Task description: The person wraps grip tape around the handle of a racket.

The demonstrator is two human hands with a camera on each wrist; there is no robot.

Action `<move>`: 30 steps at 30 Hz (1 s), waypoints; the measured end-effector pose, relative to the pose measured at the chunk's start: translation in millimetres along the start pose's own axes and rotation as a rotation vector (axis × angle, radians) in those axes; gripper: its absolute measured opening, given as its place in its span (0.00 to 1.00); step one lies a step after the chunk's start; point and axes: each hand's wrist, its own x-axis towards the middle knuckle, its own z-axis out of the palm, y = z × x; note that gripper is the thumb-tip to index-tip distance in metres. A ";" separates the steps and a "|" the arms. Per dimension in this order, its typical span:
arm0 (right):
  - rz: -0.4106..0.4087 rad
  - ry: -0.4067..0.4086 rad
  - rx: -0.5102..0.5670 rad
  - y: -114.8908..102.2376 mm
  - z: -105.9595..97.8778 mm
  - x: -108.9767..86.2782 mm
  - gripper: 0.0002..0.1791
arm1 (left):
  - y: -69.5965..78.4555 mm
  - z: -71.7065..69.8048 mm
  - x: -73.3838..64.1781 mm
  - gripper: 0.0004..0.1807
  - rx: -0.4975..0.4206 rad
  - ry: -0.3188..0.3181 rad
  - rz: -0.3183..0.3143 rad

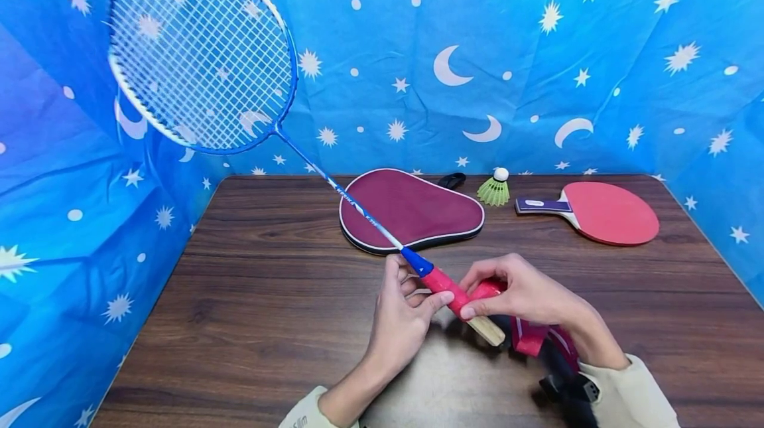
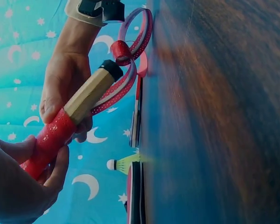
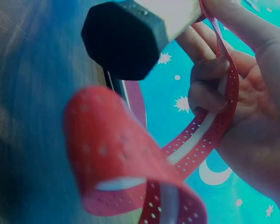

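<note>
A blue-and-white badminton racket (image 1: 358,208) slants up to the left above the table. My left hand (image 1: 398,325) holds its handle from below, fingers and thumb around the part covered in red overgrip tape (image 1: 444,287). Toward the butt, bare wood (image 2: 89,94) shows, ending in a black cap (image 3: 123,44). At the edge of the wrapped part, my right hand (image 1: 534,290) pinches the tape between thumb and fingers. The loose length of perforated tape (image 3: 116,135), with a pale central strip on its inner side, runs through the right palm and hangs in curls.
Behind the hands lie a maroon paddle case (image 1: 412,209), a yellow-green shuttlecock (image 1: 494,189) and a red table tennis paddle (image 1: 611,212) on the dark wooden table (image 1: 251,322). Blue cloth (image 1: 370,43) with stars and moons surrounds the table's back and sides.
</note>
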 end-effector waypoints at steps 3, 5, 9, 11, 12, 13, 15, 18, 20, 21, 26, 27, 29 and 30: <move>-0.011 0.041 -0.038 0.2 1.9 2.0 0.10 | -1.2 1.5 0.6 0.31 0.005 -0.003 0.020; -0.013 0.062 -0.056 -0.1 3.4 3.4 0.11 | -2.6 2.8 0.4 0.31 0.010 -0.002 0.025; -0.009 0.072 -0.051 -2.7 6.0 4.4 0.12 | -4.1 4.3 -0.8 0.34 0.023 0.023 0.015; -0.003 0.077 -0.050 -4.9 7.1 4.6 0.13 | -4.5 4.1 -1.5 0.34 0.036 0.039 0.002; -0.001 0.080 -0.052 -5.7 7.6 4.6 0.13 | -4.5 4.1 -1.6 0.34 0.041 0.044 -0.003; 0.001 0.085 -0.059 -6.4 7.9 4.7 0.13 | -4.5 4.0 -1.9 0.34 0.048 0.050 -0.010; 0.007 0.093 -0.062 -7.0 8.6 4.8 0.14 | -4.4 4.1 -2.1 0.33 0.055 0.055 -0.015; 0.020 0.097 -0.073 -5.9 8.4 4.9 0.15 | -4.5 4.2 -1.8 0.33 0.050 0.057 -0.008; 0.023 0.088 -0.074 -4.1 7.7 5.1 0.15 | -4.8 3.7 -1.5 0.33 0.038 0.058 -0.004; 0.023 0.080 -0.067 -2.9 7.0 5.0 0.15 | -4.8 3.4 -1.3 0.33 0.029 0.058 -0.004; 0.007 0.019 0.003 2.7 1.4 2.3 0.13 | -4.6 1.8 0.0 0.34 -0.019 0.045 -0.020; 0.003 0.006 0.019 3.5 0.1 1.6 0.13 | -4.4 1.4 0.3 0.34 -0.025 0.041 -0.023; -0.009 -0.016 0.035 4.4 -2.0 0.6 0.13 | -3.8 0.8 0.5 0.35 -0.031 0.037 -0.030; -0.011 -0.024 0.039 4.7 -2.8 0.4 0.13 | -3.3 0.6 0.4 0.35 -0.030 0.035 -0.032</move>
